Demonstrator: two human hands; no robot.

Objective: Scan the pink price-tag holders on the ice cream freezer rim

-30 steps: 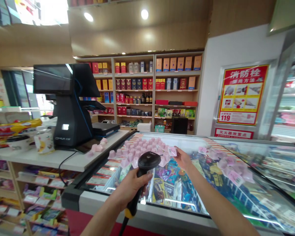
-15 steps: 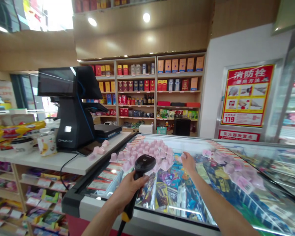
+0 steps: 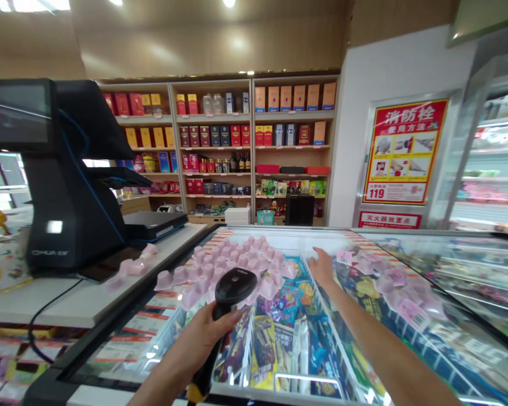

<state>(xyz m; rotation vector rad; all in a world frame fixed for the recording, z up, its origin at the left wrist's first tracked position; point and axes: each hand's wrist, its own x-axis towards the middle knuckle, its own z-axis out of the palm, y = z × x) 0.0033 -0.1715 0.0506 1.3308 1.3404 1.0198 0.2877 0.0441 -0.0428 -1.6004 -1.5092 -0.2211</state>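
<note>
My left hand (image 3: 207, 332) is wrapped round the handle of a black barcode scanner (image 3: 236, 286) with yellow trim, held above the freezer's glass top. Past the scanner lies a large cluster of small pink cup-shaped packs (image 3: 245, 254) on the glass. My right hand (image 3: 322, 268) reaches out over the glass between this cluster and a second group of pink packs (image 3: 392, 276) to its right. Its thumb and forefinger look apart, and I see nothing between them. Some packs on the right bear a barcode label (image 3: 414, 313).
Under the freezer glass (image 3: 182, 332), colourful packets (image 3: 275, 344) fill wire baskets. On the left counter (image 3: 17, 304) stand a black till (image 3: 68, 186) and a few more pink packs (image 3: 138, 265). Shelves of boxed goods (image 3: 254, 135) line the back; a red fire-hydrant notice (image 3: 404, 152) hangs right.
The view has shifted closer and to the right, so the till sits further left. My right hand's fingers, earlier pinched by a small pale pink thing, now look parted.
</note>
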